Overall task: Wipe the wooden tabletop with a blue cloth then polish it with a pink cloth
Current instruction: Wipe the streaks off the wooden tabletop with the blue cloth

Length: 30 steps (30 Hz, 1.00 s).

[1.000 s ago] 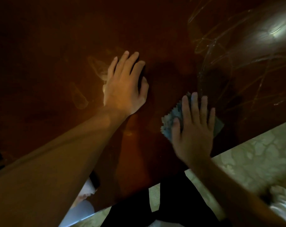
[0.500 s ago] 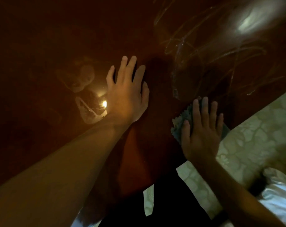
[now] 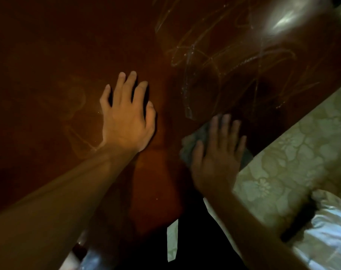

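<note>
The dark reddish wooden tabletop (image 3: 58, 65) fills most of the view, with pale wet streaks (image 3: 214, 61) across its far right part. My left hand (image 3: 126, 117) lies flat on the wood with its fingers spread and straight. My right hand (image 3: 216, 151) presses flat on the blue cloth (image 3: 193, 145), near the table's right edge. The cloth is crumpled and mostly hidden under the palm, and this hand is blurred. No pink cloth shows.
A pale floor with a flower pattern (image 3: 294, 158) lies beyond the table's right edge. A bright light reflection (image 3: 282, 20) shines on the wood at the far right. Something white (image 3: 325, 236) sits low at the right.
My right hand has slid the blue cloth along the table near its right edge. My left hand has stayed flat on the wood. The view has shifted, and the table's right edge shows more.
</note>
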### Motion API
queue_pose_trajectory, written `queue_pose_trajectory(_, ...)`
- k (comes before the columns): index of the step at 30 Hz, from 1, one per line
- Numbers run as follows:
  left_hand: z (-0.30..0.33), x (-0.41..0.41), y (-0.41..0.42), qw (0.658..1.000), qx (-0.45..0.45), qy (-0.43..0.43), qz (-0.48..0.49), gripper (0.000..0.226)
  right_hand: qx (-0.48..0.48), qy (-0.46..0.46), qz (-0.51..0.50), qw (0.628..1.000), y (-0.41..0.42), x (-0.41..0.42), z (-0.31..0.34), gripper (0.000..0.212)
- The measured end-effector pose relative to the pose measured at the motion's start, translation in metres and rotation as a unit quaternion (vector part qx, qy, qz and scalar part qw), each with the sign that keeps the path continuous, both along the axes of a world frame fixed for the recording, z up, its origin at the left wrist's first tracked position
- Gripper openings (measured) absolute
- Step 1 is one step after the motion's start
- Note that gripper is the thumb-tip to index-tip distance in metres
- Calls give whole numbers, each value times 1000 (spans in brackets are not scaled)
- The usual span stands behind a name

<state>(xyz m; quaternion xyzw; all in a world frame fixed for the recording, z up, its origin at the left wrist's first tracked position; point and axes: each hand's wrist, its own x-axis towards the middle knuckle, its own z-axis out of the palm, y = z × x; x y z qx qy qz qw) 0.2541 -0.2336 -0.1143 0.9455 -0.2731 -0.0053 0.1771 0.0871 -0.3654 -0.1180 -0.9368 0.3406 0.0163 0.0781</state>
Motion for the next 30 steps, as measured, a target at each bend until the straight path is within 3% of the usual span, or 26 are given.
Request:
queue_pose_trajectory(3, 0, 0, 0, 1000, 3, -5, 1, 45, 36, 4, 157, 987, 95, -30, -2, 73)
queue_pose_trajectory(6, -3, 1, 0, 1000, -3, -5, 1, 45, 41, 6, 214, 976, 96, -33, -5, 78)
queue_pose_trajectory(11, -1, 1, 0, 1000, -6, 2, 4, 45, 5, 16, 53, 998, -42, 27, 0, 72)
queue_pose_trajectory(14, 1, 0, 0, 1000, -1, 8, 4, 46, 9, 6, -33, 999, -59, 61, 1, 70)
queue_pose_trajectory(16, 2, 1, -1, 1000, 6, 12, 4, 46, -6, -1, -26, 1000, -23, 67, -1, 70)
queue_pose_trajectory(19, 1, 1, -1, 1000, 15, 12, 4, 47, 3, 0, 124, 992, 41, 52, -3, 69)
queue_pose_trajectory(22, -1, 1, -1, 1000, 14, 13, 4, 47, 8, 8, 195, 981, 24, 45, -3, 70)
queue_pose_trajectory(27, 1, 0, -1, 1000, 11, 26, 6, 47, 7, 35, 13, 999, -73, 64, 5, 71)
queue_pose_trajectory(30, 1, 1, -1, 999, 20, 28, 5, 47, 0, 16, -18, 1000, -50, 72, 3, 71)
